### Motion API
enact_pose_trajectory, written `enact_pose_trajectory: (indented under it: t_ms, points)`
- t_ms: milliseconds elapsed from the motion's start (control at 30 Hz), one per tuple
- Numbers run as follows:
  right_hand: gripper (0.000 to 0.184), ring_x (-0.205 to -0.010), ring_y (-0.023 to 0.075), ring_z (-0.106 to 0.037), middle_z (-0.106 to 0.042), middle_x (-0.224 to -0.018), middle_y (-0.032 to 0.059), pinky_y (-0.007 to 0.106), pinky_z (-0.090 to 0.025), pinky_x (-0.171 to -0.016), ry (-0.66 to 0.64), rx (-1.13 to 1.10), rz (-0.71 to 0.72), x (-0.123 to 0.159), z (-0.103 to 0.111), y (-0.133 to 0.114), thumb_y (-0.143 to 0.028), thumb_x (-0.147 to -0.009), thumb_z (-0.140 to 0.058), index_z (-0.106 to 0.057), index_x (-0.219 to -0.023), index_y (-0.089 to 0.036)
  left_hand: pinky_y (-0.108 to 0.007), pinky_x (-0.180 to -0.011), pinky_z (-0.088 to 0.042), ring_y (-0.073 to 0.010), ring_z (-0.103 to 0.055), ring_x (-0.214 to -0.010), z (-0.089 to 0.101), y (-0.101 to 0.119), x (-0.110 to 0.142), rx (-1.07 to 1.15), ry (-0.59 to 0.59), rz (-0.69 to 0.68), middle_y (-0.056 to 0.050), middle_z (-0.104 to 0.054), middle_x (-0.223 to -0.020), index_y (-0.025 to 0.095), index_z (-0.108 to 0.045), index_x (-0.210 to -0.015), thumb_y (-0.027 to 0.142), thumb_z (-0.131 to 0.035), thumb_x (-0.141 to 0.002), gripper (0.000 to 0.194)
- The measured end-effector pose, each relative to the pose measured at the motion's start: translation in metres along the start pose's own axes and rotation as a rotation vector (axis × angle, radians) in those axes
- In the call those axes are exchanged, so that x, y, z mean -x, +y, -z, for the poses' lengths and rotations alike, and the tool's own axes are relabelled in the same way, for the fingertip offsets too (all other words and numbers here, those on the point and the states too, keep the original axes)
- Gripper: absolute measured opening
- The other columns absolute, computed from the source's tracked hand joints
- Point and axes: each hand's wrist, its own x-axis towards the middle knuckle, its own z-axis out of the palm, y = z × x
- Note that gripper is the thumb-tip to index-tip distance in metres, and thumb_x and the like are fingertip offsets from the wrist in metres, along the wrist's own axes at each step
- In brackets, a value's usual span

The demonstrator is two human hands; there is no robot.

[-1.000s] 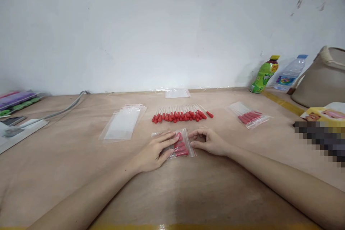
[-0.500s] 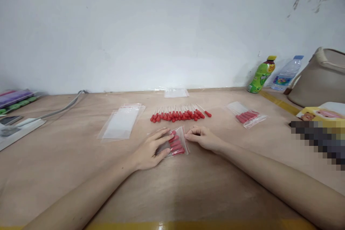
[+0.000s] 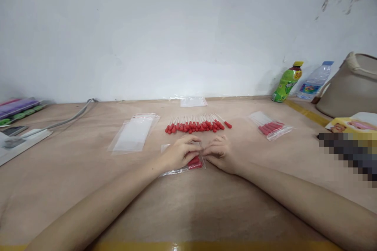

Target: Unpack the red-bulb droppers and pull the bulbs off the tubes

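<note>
A clear zip bag (image 3: 173, 171) lies flat on the table in front of me, holding several droppers with red rubber bulbs (image 3: 194, 162). My left hand (image 3: 183, 152) rests over the bag, its fingers closed on the seal end. My right hand (image 3: 221, 154) meets it from the other side, with thumb and fingertips pinched on the same edge. Both sets of fingers nearly touch and cover most of the seal. Just beyond them is a row of loose red-bulbed droppers (image 3: 194, 126), thin pale stems pointing away from me.
Flat zip bags (image 3: 134, 133) are stacked at left, and another packet (image 3: 193, 102) lies by the wall. At right is a filled bag of droppers (image 3: 269, 126). Further right stand a green bottle (image 3: 287, 82), a clear bottle (image 3: 315, 81) and a beige basket (image 3: 347, 86). A grey cable (image 3: 70, 118) runs at left.
My left hand has slid right and forward from the bag's middle to its seal end. My right hand has turned, bringing more fingers onto that edge.
</note>
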Motion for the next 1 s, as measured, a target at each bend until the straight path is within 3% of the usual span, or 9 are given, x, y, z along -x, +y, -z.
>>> enact_pose_trajectory:
  t_ms: [167,300,500,633,733,833,1000]
  points:
    - [0.017,-0.073,0.0143,-0.050,-0.067,-0.076,0.0006,0.035,-0.029,-0.075,0.032,0.152,0.149,-0.001,0.002,0.001,-0.022,-0.082,-0.049,-0.065,-0.077,-0.024,-0.028,-0.086,-0.044,-0.0156,-0.053,-0.101,-0.007,-0.007,-0.003,-0.075,-0.002,-0.099,-0.006,-0.055,-0.113,0.020,-0.063,-0.097,0.020,-0.039,-0.089,0.026]
    - [0.019,-0.074,0.0137,-0.050,-0.066,-0.078,-0.0001,0.035,-0.027,-0.078,0.000,0.226,0.210,-0.001,0.006,-0.002,-0.019,-0.084,-0.044,-0.062,-0.078,-0.023,-0.028,-0.080,-0.046,-0.0155,-0.056,-0.090,-0.008,-0.008,-0.008,-0.258,0.003,-0.221,-0.006,-0.062,-0.098,0.017,-0.062,-0.091,0.021,-0.034,-0.091,0.029]
    - [0.030,-0.076,0.0136,-0.048,-0.063,-0.076,0.0004,0.036,-0.024,-0.081,-0.063,0.379,0.324,-0.004,0.013,-0.011,-0.009,-0.085,-0.033,-0.059,-0.077,-0.021,-0.027,-0.071,-0.047,-0.0149,-0.056,-0.081,-0.007,-0.006,-0.009,-0.455,-0.114,-0.340,-0.005,-0.062,-0.083,0.014,-0.058,-0.079,0.018,-0.027,-0.093,0.034]
    - [0.033,-0.080,0.0137,-0.047,-0.063,-0.079,0.0003,0.037,-0.023,-0.084,-0.111,0.430,0.381,-0.006,0.017,-0.010,-0.008,-0.086,-0.029,-0.058,-0.077,-0.021,-0.027,-0.077,-0.047,-0.0152,-0.055,-0.092,-0.001,-0.010,-0.006,-0.469,-0.156,-0.362,-0.005,-0.061,-0.091,0.014,-0.057,-0.084,0.018,-0.026,-0.093,0.032]
    - [0.030,-0.089,0.0150,-0.047,-0.063,-0.091,0.0014,0.036,-0.024,-0.083,-0.214,0.365,0.416,-0.005,0.022,-0.007,-0.012,-0.087,-0.031,-0.059,-0.085,-0.023,-0.028,-0.083,-0.046,-0.0163,-0.052,-0.102,0.012,-0.012,-0.005,-0.479,-0.120,-0.346,-0.006,-0.061,-0.098,0.015,-0.057,-0.090,0.018,-0.026,-0.093,0.031]
    - [0.022,-0.085,0.0167,-0.049,-0.063,-0.083,0.0034,0.035,-0.028,-0.078,-0.311,0.276,0.343,-0.004,0.027,-0.008,-0.020,-0.087,-0.037,-0.059,-0.082,-0.021,-0.028,-0.080,-0.047,-0.0165,-0.053,-0.101,0.025,-0.012,-0.004,-0.535,-0.052,-0.316,-0.007,-0.059,-0.105,0.015,-0.056,-0.096,0.016,-0.025,-0.093,0.030]
    - [0.024,-0.079,0.0160,-0.051,-0.062,-0.081,0.0033,0.034,-0.035,-0.076,-0.292,-0.040,-0.063,-0.005,0.026,-0.014,-0.032,-0.088,-0.039,-0.060,-0.089,-0.021,-0.028,-0.075,-0.047,-0.0158,-0.057,-0.091,0.026,-0.009,-0.001,-0.521,-0.042,-0.281,-0.007,-0.058,-0.107,0.018,-0.054,-0.100,0.019,-0.024,-0.093,0.030]
